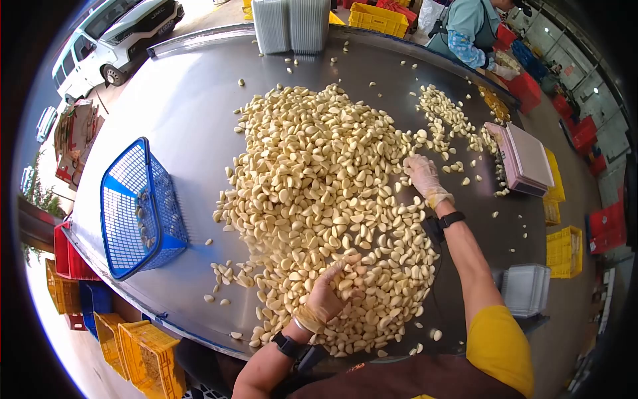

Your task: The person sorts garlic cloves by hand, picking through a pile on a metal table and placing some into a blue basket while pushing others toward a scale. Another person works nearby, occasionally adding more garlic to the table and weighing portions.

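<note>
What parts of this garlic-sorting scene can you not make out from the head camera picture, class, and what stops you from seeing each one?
- Left hand, head view: palm and fingertips face down into the garlic cloves, so any grasp is hidden.
- Right hand: the glove and cloves hide whether it holds anything.
- Blue basket: contents too small behind the mesh.
- Scale: display unreadable, too small.
- Co-worker: cut off by the top edge.

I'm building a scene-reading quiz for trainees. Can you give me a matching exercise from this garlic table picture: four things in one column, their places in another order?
Things:
1. blue basket
2. left hand
3. right hand
4. scale

Places:
A. far edge of the garlic pile
B. table's right side
C. table's left side, tipped over
D. near part of the pile

Pairs: 1-C, 2-D, 3-A, 4-B
</note>
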Demonstrator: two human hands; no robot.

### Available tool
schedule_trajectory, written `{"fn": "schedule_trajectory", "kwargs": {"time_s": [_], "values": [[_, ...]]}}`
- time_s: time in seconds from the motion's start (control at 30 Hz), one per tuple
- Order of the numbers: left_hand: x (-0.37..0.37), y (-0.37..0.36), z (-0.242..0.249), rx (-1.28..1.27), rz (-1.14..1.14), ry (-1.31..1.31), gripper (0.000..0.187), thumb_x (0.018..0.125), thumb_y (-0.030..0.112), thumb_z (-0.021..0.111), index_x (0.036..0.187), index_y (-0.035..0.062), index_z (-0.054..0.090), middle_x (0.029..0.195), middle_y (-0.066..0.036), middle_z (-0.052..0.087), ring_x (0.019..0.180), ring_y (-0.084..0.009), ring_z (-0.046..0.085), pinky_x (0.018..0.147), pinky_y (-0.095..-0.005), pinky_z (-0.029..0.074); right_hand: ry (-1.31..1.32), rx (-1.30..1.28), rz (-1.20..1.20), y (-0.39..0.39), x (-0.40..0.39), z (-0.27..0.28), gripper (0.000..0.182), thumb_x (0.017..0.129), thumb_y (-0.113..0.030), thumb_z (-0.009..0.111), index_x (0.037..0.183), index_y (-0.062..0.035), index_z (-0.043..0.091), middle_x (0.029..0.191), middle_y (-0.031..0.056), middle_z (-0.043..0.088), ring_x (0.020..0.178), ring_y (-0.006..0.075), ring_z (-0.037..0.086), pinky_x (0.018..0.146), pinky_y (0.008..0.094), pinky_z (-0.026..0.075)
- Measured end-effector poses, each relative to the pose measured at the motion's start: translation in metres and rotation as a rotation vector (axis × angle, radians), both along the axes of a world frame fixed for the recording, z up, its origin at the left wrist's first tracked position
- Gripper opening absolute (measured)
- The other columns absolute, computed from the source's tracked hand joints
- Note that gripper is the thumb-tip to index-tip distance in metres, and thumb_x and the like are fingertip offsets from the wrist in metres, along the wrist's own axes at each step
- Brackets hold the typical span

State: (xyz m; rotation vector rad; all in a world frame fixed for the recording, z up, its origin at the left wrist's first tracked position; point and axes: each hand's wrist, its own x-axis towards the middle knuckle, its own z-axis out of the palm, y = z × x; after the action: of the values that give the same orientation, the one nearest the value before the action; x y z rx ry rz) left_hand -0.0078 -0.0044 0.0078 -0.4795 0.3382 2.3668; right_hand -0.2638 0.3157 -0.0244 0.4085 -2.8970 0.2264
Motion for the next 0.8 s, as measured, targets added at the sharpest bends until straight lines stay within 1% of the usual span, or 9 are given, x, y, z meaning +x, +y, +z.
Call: {"fn": "schedule_trajectory", "kwargs": {"time_s": [0.17, 0.23, 0.33, 0.4, 0.47, 0.53, 0.63, 0.7, 0.8], "values": [[-0.004, -0.003, 0.002, 0.021, 0.066, -0.033, 0.045, 0.105, 0.029, 0.045, 0.147, 0.0124, 0.046, 0.132, -0.008, 0.062, 0.107, -0.0203, 0.065, 0.079, -0.0292, 0.054, -0.346, -0.759, 0.272, -0.083, 0.103, 0.080, 0.010, 0.089, -0.008, 0.069, 0.097, -0.0059, 0.065, 0.096, 0.0074, 0.064, 0.093, 0.0227, 0.061, 0.085, 0.0339, 0.050], [-0.003, 0.000, -0.001, -0.014, 0.094, -0.048, 0.046, 0.105, 0.031, 0.045, 0.148, 0.0126, 0.045, 0.133, -0.008, 0.061, 0.110, -0.0208, 0.065, 0.079, -0.0296, 0.054, -0.538, -0.571, 0.588, -0.108, 0.136, 0.095, 0.013, 0.091, -0.009, 0.068, 0.104, -0.0064, 0.067, 0.098, 0.0062, 0.065, 0.096, 0.0213, 0.063, 0.087, 0.0323, 0.051], [-0.003, -0.003, -0.004, -0.034, 0.115, -0.055, 0.046, 0.105, 0.031, 0.045, 0.148, 0.0125, 0.045, 0.131, -0.008, 0.062, 0.110, -0.0208, 0.065, 0.079, -0.0293, 0.054, -0.619, -0.660, 0.679, -0.130, 0.138, 0.092, 0.018, 0.092, -0.009, 0.068, 0.110, -0.0069, 0.069, 0.098, 0.0046, 0.065, 0.094, 0.0195, 0.064, 0.087, 0.0302, 0.051], [-0.004, -0.010, -0.008, 0.071, 0.124, -0.032, 0.042, 0.105, 0.030, 0.046, 0.141, 0.0102, 0.051, 0.127, -0.008, 0.065, 0.106, -0.0208, 0.066, 0.078, -0.0304, 0.054, -0.602, -0.925, 0.426, -0.130, 0.102, 0.077, 0.015, 0.093, -0.011, 0.069, 0.107, -0.0082, 0.070, 0.094, 0.0026, 0.065, 0.093, 0.0153, 0.063, 0.086, 0.0298, 0.052], [-0.004, -0.013, -0.003, 0.088, 0.157, -0.127, 0.037, 0.103, 0.030, 0.047, 0.129, 0.0067, 0.059, 0.120, -0.010, 0.068, 0.099, -0.0210, 0.067, 0.074, -0.0317, 0.054, -0.209, -0.742, 0.273, -0.130, 0.040, 0.077, 0.020, 0.098, -0.025, 0.063, 0.098, -0.0053, 0.067, 0.095, 0.0052, 0.065, 0.090, 0.0179, 0.062, 0.085, 0.0339, 0.053], [-0.005, -0.013, 0.009, 0.102, 0.188, -0.101, 0.036, 0.103, 0.030, 0.048, 0.127, 0.0068, 0.060, 0.117, -0.010, 0.069, 0.097, -0.0212, 0.067, 0.073, -0.0314, 0.053, 0.165, -0.450, 0.263, -0.116, -0.031, 0.050, 0.031, 0.096, -0.032, 0.064, 0.111, -0.0041, 0.065, 0.114, 0.0148, 0.065, 0.104, 0.0305, 0.063, 0.091, 0.0402, 0.051], [-0.010, -0.022, 0.001, 0.203, 0.224, -0.045, 0.032, 0.102, 0.030, 0.050, 0.121, 0.0083, 0.063, 0.113, -0.010, 0.071, 0.093, -0.0212, 0.068, 0.071, -0.0309, 0.053, 0.456, -0.261, 0.221, -0.129, -0.050, 0.045, 0.035, 0.094, -0.032, 0.066, 0.114, -0.0033, 0.064, 0.122, 0.0151, 0.063, 0.112, 0.0333, 0.060, 0.096, 0.0422, 0.049], [-0.010, -0.025, -0.008, 0.170, 0.216, -0.074, 0.030, 0.102, 0.031, 0.051, 0.119, 0.0098, 0.064, 0.113, -0.009, 0.071, 0.092, -0.0199, 0.068, 0.069, -0.0297, 0.052, 0.392, -0.288, 0.194, -0.132, -0.026, 0.060, 0.028, 0.089, -0.030, 0.071, 0.104, -0.0076, 0.065, 0.105, 0.0124, 0.065, 0.101, 0.0312, 0.062, 0.086, 0.0421, 0.049], [-0.005, -0.022, 0.011, 0.022, 0.181, -0.150, 0.028, 0.102, 0.032, 0.053, 0.118, 0.0119, 0.063, 0.110, -0.006, 0.071, 0.090, -0.0172, 0.067, 0.067, -0.0277, 0.051, -0.181, -0.101, 0.072, -0.134, 0.055, 0.056, 0.017, 0.087, -0.024, 0.070, 0.091, -0.0096, 0.063, 0.089, 0.0106, 0.064, 0.086, 0.0292, 0.062, 0.074, 0.0441, 0.048]]}}
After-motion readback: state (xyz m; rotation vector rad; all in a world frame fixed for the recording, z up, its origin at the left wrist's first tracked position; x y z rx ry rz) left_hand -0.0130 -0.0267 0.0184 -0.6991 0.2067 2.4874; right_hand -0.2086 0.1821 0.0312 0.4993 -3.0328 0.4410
